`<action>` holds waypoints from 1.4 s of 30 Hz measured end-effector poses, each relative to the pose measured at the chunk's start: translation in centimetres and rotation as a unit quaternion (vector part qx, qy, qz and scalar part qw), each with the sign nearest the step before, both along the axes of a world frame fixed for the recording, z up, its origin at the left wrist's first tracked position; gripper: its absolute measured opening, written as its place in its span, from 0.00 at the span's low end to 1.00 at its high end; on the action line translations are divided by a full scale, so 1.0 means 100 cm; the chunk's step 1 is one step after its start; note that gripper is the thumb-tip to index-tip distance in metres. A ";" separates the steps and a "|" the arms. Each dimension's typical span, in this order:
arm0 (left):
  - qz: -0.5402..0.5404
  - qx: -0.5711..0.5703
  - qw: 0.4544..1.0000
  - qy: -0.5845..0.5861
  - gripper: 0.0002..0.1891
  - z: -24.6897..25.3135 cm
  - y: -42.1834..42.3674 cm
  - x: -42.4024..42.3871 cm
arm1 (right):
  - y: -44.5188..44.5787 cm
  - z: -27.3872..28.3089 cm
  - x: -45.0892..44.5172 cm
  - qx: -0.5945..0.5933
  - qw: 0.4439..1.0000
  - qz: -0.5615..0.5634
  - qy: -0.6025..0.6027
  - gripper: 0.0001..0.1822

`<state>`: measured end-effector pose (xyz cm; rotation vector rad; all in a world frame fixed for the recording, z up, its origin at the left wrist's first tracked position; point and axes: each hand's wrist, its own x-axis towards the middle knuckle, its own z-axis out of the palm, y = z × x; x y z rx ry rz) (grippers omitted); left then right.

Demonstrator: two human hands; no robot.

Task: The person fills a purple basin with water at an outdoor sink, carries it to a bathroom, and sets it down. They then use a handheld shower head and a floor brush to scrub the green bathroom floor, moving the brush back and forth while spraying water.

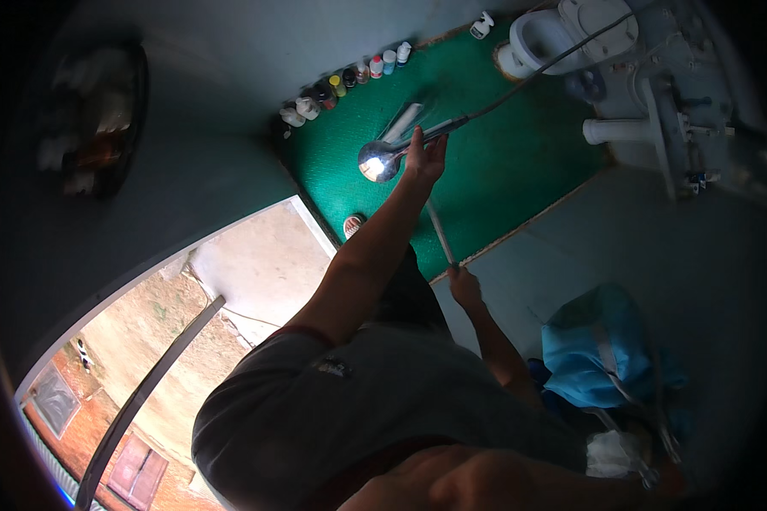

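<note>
My left hand [426, 158] grips the handle of a chrome shower head [379, 161], held over a green floor [505, 172]. A bright reflection shines on the head's round end. Its grey hose [518, 88] runs up to the right. My right hand [465, 289], lower and to the right, is closed around the end of a thin pole [441, 230]. The pole slants up over the floor and passes out of sight behind my left hand and forearm. Roughly in line with it lies a blurred white bar [404, 121], perhaps its head; the join is hidden.
Several bottles [337, 85] line the wall's foot; a white pump bottle [482, 25] stands farther along. A toilet [537, 38] and pedestal washbasin [661, 137] are at upper right. A blue fabric item [588, 358] hangs at lower right. An open doorway [268, 249] shows ground outside.
</note>
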<state>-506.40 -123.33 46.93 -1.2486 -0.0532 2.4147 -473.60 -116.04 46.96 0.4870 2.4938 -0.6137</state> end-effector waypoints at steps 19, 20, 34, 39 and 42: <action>-0.119 -0.066 0.990 0.040 0.17 0.007 0.017 0.012 | 0.099 -0.046 -0.001 -0.017 0.955 -0.225 -0.191 0.26; -0.122 -0.066 0.990 0.037 0.18 0.009 0.017 0.010 | 0.095 -0.042 0.004 -0.038 0.946 -0.273 -0.173 0.28; -0.175 -0.015 0.970 0.168 0.14 -0.005 0.006 0.010 | -0.004 -0.099 -0.041 -0.040 0.994 -0.087 -0.056 0.22; -0.198 -0.043 0.968 0.149 0.17 0.000 0.003 -0.001 | 0.021 -0.096 -0.009 -0.016 0.996 -0.063 -0.061 0.26; -0.200 -0.058 0.971 0.120 0.17 0.001 0.007 -0.003 | 0.028 -0.066 0.027 -0.067 0.936 -0.303 -0.163 0.33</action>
